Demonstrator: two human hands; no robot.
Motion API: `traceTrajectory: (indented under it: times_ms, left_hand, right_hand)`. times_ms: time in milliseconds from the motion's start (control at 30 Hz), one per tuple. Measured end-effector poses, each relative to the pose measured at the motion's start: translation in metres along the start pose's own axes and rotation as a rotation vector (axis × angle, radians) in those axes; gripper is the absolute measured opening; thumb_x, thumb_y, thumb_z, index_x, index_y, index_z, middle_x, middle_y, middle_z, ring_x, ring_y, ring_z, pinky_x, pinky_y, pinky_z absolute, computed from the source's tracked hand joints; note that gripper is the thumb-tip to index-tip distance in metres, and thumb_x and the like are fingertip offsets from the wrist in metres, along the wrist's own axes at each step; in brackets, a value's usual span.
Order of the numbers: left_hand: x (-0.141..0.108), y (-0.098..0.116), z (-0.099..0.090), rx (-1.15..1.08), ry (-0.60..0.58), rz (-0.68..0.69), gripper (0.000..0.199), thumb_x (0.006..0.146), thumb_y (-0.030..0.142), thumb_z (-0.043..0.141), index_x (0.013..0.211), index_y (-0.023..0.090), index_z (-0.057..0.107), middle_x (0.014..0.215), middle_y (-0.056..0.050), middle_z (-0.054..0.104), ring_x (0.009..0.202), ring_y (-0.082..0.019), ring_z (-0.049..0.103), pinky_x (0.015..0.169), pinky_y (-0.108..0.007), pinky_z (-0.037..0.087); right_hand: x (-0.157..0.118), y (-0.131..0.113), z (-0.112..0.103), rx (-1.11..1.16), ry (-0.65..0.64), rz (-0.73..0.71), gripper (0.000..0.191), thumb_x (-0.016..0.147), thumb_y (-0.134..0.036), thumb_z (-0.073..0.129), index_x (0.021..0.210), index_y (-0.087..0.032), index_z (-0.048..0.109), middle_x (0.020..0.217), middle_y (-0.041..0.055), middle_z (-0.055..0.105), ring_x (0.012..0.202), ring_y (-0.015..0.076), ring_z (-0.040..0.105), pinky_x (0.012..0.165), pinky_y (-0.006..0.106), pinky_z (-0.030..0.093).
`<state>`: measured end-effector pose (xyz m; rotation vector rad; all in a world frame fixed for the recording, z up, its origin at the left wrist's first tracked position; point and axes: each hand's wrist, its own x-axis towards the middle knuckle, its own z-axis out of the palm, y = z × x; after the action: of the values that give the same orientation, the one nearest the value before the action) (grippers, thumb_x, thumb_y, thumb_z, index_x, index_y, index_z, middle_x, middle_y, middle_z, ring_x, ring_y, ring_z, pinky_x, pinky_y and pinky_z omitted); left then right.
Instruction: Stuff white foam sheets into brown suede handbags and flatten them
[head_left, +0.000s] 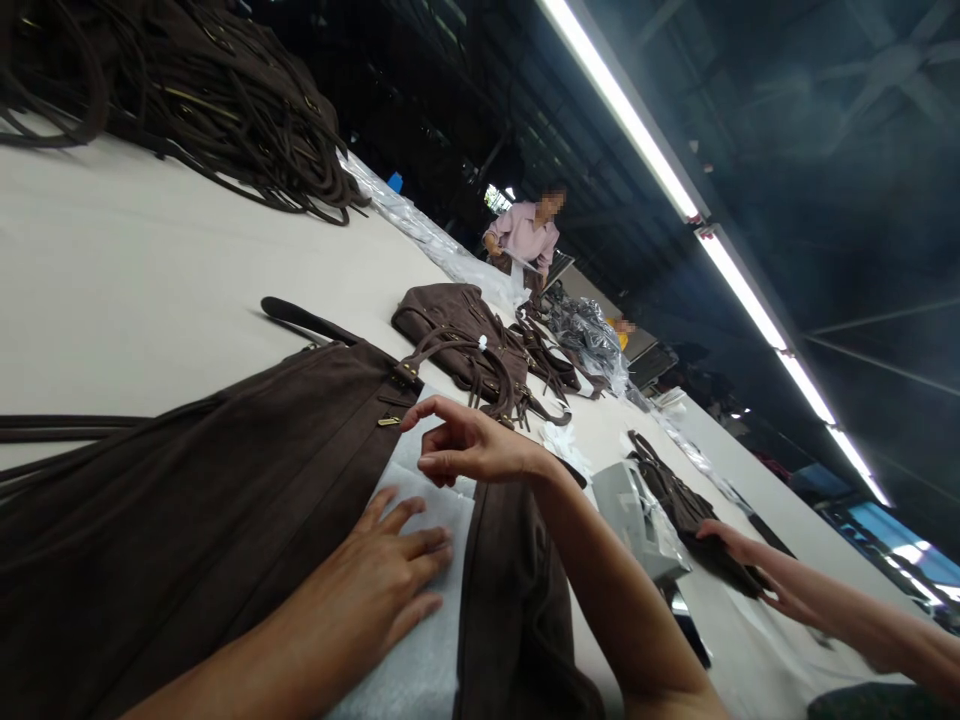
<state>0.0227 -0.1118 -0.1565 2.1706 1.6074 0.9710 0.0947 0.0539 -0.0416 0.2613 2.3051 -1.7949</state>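
Note:
A large dark brown bag (pixel 225 500) lies close to me, with a thin white sheet (pixel 409 655) over part of it. Flat on that sheet, my left hand (pixel 394 570) has its fingers spread. My right hand (pixel 476 445) hovers just above the sheet's upper end, index finger and thumb apart, the other fingers curled, and nothing visible in it. Near its index fingertip is a brass-coloured zip pull (pixel 388 422) on the bag. A strap (pixel 322 322) sticks out past the bag's far edge.
Brown bags with straps (pixel 247 110) are heaped at the far left. Another brown bag (pixel 465 325) lies beyond my hands. At right, a co-worker's hands (pixel 731 550) touch a bag (pixel 686 510) beside a grey device (pixel 637 515). Further off, a person (pixel 529 235) stands by clear plastic (pixel 596 335).

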Motion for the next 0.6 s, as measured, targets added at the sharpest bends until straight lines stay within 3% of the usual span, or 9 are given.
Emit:
traceTrajectory:
  times_ms: [267,400,600]
  left_hand:
    - [0.003,0.0,-0.002,0.03,-0.014,0.019,0.035,0.089,0.032,0.061,0.123,0.03,0.066,0.129,-0.002,0.065,0.131,-0.037,0.049,0.111,-0.069,0.03]
    - [0.001,-0.003,0.0,0.041,-0.008,0.031,0.035,0.089,0.033,0.06,0.124,0.03,0.065,0.129,-0.002,0.065,0.131,-0.037,0.048,0.112,-0.069,0.03]
    - [0.0,-0.003,0.002,0.027,0.007,0.025,0.034,0.089,0.034,0.062,0.123,0.032,0.065,0.128,-0.001,0.065,0.131,-0.037,0.049,0.111,-0.069,0.031]
  right_hand:
    - [0.017,0.027,-0.014,-0.277,0.022,0.097,0.039,0.085,-0.026,0.067,0.119,-0.02,0.047,0.065,-0.009,0.054,0.053,0.0074,0.05,0.051,0.017,0.036]
    - [0.022,0.037,-0.019,-0.416,0.081,0.117,0.042,0.082,-0.029,0.072,0.118,-0.02,0.051,0.061,-0.0103,0.054,0.053,0.0074,0.049,0.053,0.018,0.035]
    - [0.028,0.03,-0.015,-0.797,0.158,0.192,0.049,0.076,-0.04,0.08,0.115,-0.024,0.055,0.064,-0.0099,0.058,0.06,0.0097,0.054,0.061,0.022,0.032]
